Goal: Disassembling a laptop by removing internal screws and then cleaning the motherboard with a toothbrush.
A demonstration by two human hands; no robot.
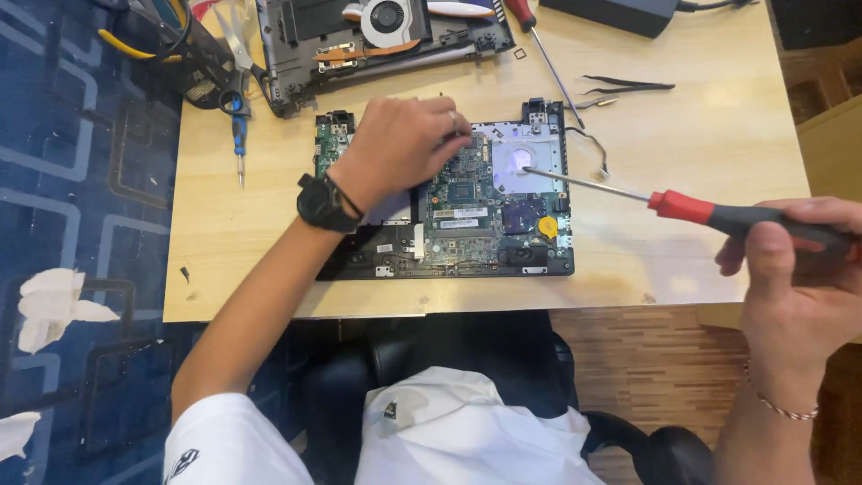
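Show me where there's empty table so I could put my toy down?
The biggest bare patch of wooden table lies right of the open laptop base, below the tweezers. Another lies left of the base, below the small blue screwdriver. The top edge is crowded with the fan assembly and tools. The left hand covers the circuit board.

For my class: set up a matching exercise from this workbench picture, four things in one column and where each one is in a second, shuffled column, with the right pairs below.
Things
1. red-handled screwdriver
2. small blue screwdriver
3. black tweezers
4. cooling fan

Places
A. in the opened case at the table's far edge
B. in the right hand
C. lying left of the green circuit board
D. lying beyond the board, to its right

Pairs: 1-B, 2-C, 3-D, 4-A
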